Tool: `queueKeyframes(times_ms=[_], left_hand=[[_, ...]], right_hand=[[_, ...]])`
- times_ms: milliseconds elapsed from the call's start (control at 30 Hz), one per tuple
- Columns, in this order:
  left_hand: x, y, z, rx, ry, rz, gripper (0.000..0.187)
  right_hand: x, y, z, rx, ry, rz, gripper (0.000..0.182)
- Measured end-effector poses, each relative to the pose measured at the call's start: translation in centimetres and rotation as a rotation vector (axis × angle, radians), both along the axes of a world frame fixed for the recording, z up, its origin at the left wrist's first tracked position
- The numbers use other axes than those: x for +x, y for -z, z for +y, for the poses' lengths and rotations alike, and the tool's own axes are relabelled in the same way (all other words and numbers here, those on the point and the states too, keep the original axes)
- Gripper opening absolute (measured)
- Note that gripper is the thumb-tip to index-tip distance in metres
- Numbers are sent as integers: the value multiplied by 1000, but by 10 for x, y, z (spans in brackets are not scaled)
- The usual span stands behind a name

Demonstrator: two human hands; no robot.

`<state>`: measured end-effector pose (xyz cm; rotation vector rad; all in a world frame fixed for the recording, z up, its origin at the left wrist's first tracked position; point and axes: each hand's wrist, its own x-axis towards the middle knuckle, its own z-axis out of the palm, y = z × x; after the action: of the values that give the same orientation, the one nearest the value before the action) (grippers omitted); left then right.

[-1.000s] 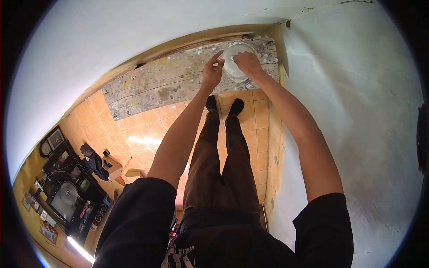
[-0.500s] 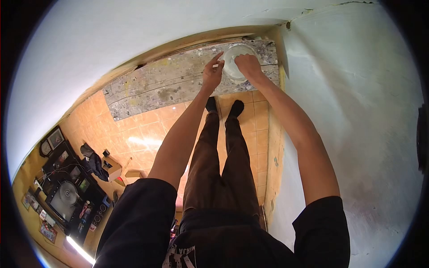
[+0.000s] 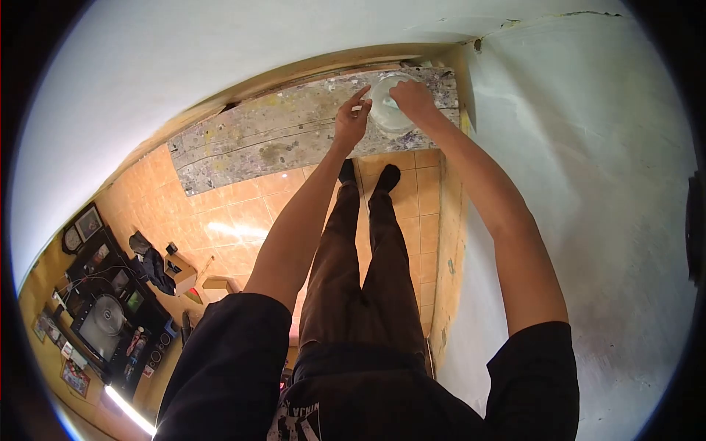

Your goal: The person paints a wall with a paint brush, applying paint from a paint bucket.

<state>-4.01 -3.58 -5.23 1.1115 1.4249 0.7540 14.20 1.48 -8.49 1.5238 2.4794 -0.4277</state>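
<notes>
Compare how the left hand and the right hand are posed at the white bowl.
The left hand sits beside the bowl, at its rim, while the right hand reaches over the bowl's opening. The left hand's forefinger points up and out, with something small and pale pinched below it; the right hand's fingers curl downward into the bowl. Both hands hover above the paint-spattered plank with arms stretched forward.

White plastered walls (image 3: 588, 184) fill the view from twelve round to four o'clock, meeting at a corner near one o'clock. A paint-spattered wooden plank (image 3: 272, 140) runs along the wall at eleven to twelve. Below it lies a glossy orange tiled floor (image 3: 220, 220), catching a bright glare. At eight o'clock stands a dark cabinet (image 3: 110, 309) crowded with framed pictures (image 3: 91, 222) and a fan (image 3: 104, 316). A lit tube lamp (image 3: 129, 411) glows at seven.
</notes>
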Motion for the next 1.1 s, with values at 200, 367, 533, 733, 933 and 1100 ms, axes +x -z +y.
queueKeyframes(times_ms=[200,367,533,733,933,1100], left_hand=[[0,-6,0,-20,4,10,37],[-2,-9,2,-83,15,13,38],[-4,2,1,-56,39,14,37],[-4,11,2,4,43,-10,39],[-2,-1,2,-95,46,4,38],[1,13,-1,-19,15,-2,38]], right_hand=[[-18,1,-9,30,-37,32,8],[-24,-14,-1,125,-3,59,9],[-15,3,-7,49,20,84,9],[-5,-1,-9,57,15,-62,8],[4,3,-2,41,37,-11,10],[-10,18,-14,1,42,38,8]])
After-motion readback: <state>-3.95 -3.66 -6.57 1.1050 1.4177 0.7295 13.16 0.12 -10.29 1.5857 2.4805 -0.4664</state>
